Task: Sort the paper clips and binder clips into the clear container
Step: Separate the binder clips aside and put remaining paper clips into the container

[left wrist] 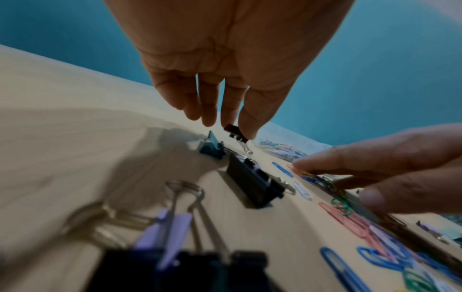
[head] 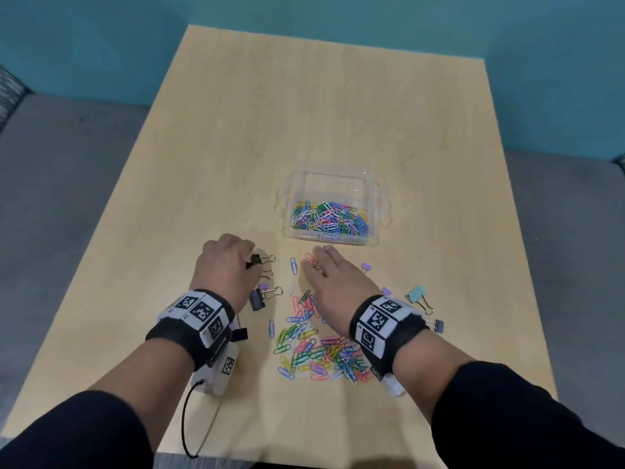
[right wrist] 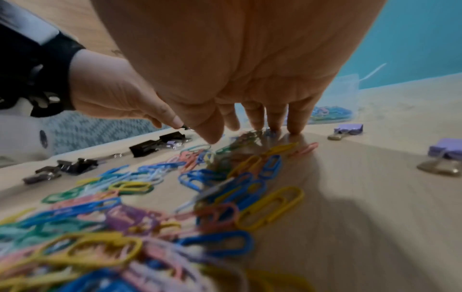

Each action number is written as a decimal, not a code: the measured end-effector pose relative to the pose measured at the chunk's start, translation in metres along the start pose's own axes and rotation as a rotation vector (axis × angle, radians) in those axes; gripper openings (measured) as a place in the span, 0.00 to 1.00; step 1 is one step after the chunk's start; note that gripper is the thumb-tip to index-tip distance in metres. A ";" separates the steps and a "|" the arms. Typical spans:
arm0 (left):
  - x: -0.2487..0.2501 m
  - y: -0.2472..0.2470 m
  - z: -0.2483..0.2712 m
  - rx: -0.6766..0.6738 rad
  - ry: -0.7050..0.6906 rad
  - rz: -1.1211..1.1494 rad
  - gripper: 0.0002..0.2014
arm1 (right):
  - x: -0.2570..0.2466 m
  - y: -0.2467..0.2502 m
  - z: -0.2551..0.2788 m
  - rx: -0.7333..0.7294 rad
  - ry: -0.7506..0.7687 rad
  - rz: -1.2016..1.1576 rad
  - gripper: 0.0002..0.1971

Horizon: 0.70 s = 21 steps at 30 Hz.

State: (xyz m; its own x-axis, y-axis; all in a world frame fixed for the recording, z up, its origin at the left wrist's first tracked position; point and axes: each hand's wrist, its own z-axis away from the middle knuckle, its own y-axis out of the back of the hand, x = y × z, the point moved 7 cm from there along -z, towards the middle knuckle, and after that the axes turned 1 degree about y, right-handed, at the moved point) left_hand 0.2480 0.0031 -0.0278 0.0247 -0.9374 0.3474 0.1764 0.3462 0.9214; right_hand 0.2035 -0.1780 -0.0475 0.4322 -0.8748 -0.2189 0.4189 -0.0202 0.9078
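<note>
The clear container (head: 338, 184) sits mid-table and holds many coloured paper clips (head: 326, 216). My left hand (head: 252, 262) pinches a small black binder clip (left wrist: 233, 132) between thumb and fingertip, just above the table. A larger black binder clip (head: 258, 299) lies near that wrist. My right hand (head: 316, 262) lies flat with straight fingers, and its fingertips (right wrist: 295, 126) press on loose clips at the far end of the paper clip pile (head: 318, 346).
The wooden table (head: 304, 113) has a teal binder clip (head: 416, 294) and purple binder clips (head: 366, 266) (head: 439, 324) to the right of my right hand. More black binder clips (right wrist: 75, 167) lie on the left. A teal wall stands behind.
</note>
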 end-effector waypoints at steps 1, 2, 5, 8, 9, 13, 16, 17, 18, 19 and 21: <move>-0.003 0.002 0.002 0.012 0.010 0.006 0.17 | -0.004 -0.002 0.004 -0.011 0.004 0.024 0.31; -0.005 0.004 0.005 0.026 0.024 0.015 0.19 | -0.009 -0.002 0.010 -0.015 0.011 0.047 0.30; -0.015 0.014 0.017 0.087 0.079 0.071 0.21 | -0.021 0.001 0.020 -0.017 0.049 0.122 0.25; -0.021 0.018 0.037 0.120 0.114 0.159 0.20 | -0.023 0.012 0.004 0.057 0.079 0.127 0.24; -0.019 0.018 0.045 0.118 0.116 0.177 0.20 | -0.024 0.013 -0.003 0.063 0.097 0.119 0.26; 0.016 0.015 0.084 0.095 -0.092 0.169 0.20 | -0.027 -0.002 -0.009 -0.031 0.092 0.119 0.31; 0.046 -0.009 0.122 -0.016 -0.313 0.085 0.23 | -0.031 -0.010 0.014 -0.041 0.058 0.095 0.32; 0.050 -0.020 0.132 -0.065 -0.331 0.066 0.25 | -0.033 -0.014 0.025 -0.033 0.051 0.077 0.32; 0.052 -0.030 0.139 -0.104 -0.331 0.052 0.27 | -0.035 -0.019 0.036 -0.025 0.051 0.065 0.32; 0.053 -0.038 0.143 -0.125 -0.331 0.036 0.29 | -0.037 -0.025 0.047 -0.021 0.059 0.054 0.32; 0.056 -0.049 0.141 -0.124 -0.355 -0.006 0.30 | -0.040 -0.035 0.063 -0.021 0.106 0.025 0.30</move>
State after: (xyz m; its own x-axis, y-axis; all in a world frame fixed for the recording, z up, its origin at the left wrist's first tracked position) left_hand 0.1023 -0.0605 -0.0286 -0.3154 -0.8601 0.4010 0.2940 0.3132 0.9030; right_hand 0.1212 -0.1731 -0.0484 0.5244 -0.8188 -0.2335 0.4230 0.0126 0.9061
